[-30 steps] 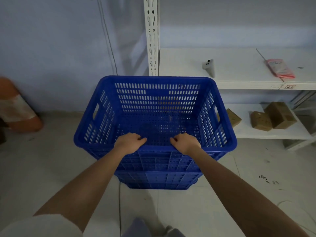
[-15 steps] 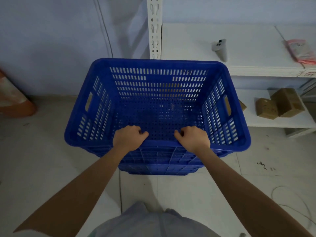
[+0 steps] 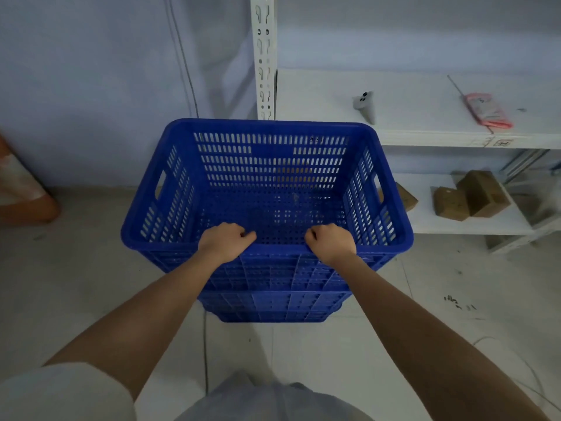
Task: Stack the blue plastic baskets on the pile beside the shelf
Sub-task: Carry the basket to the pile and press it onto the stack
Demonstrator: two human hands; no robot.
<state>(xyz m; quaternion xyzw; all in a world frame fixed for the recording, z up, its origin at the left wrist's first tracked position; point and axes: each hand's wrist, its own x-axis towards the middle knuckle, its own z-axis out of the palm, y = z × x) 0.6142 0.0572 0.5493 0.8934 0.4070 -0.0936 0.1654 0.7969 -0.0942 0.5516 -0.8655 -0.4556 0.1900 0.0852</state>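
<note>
A blue slotted plastic basket [image 3: 267, 177] sits nested on top of a pile of blue baskets [image 3: 273, 302] on the floor, just left of the white shelf [image 3: 425, 138]. My left hand [image 3: 224, 241] and my right hand [image 3: 331, 243] both clasp the top basket's near rim, fingers curled over its edge. The basket is empty inside. Only the near walls of the lower baskets show beneath it.
The shelf's perforated white post [image 3: 263, 56] rises behind the basket. A grey device [image 3: 365, 106] and a pink packet [image 3: 487, 109] lie on the upper shelf; brown cardboard boxes [image 3: 473, 196] sit on the lower one. An orange object [image 3: 24, 192] stands at far left. A cable [image 3: 205, 354] runs along the floor.
The view tilted, so the basket appears slightly lower in frame than half a second ago. Both hands kept their grip on the near rim; the basket sits lower on the pile.
</note>
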